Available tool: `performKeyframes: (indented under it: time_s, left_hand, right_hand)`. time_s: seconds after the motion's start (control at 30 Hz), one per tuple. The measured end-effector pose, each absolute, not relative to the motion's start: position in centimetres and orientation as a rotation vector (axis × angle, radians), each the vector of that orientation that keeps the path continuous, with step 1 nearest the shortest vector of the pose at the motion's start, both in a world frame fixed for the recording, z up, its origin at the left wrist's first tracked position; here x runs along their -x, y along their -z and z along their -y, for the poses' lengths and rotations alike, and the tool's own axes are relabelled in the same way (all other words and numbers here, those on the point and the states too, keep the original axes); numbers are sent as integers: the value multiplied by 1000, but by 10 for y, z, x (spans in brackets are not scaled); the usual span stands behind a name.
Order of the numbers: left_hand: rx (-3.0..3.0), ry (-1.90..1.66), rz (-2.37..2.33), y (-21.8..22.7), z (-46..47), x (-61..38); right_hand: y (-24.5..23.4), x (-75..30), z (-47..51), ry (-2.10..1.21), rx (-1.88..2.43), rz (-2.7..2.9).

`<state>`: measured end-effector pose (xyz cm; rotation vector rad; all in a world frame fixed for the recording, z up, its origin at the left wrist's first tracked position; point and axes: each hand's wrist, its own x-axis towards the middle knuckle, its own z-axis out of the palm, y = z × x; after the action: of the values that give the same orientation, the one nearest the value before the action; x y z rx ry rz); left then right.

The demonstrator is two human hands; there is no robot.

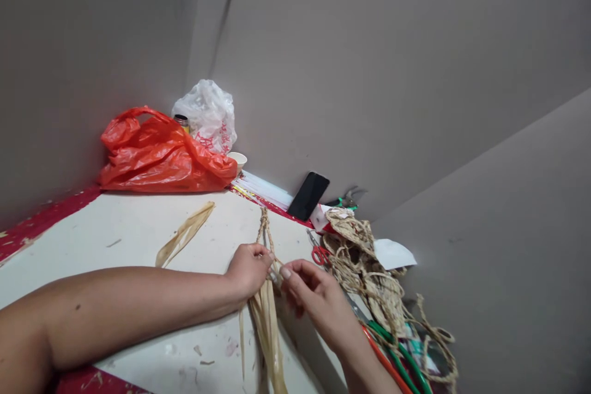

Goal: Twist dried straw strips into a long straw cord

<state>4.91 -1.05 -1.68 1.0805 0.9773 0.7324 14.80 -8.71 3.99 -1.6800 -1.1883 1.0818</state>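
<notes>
A tan braid of dried plant strips runs away from me across the white tabletop. Its loose strips trail down toward me. My left hand pinches the strips at the near end of the braid. Right beside it, my right hand pinches the same strips with thumb and fingers. A separate loose strip lies flat on the table to the left of my hands.
An orange plastic bag, a white plastic bag and a small cup sit in the far corner. A black phone leans on the grey wall. Red-handled scissors, coiled braided cord and green and red tool handles crowd the right.
</notes>
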Motion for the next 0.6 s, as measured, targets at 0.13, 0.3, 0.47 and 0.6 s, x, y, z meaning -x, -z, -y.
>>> performKeyframes:
  time_s: [0.13,0.3,0.47,0.6]
  left_hand:
    - [-1098,-727,-991,16,10,-49]
    - [-1113,-717,-1002,9,10,-47]
    - [-1101,-734,-1021,5,12,-46]
    - [-1106,-751,-1021,6,13,-46]
  right_hand:
    - [-38,-147,91,-1202,1808,1344]
    - [-27,-141,91,-1348,1733,1247]
    - [-30,-136,90,-1233,1770,1246]
    - [-33,-131,91,-1169,1801,1301]
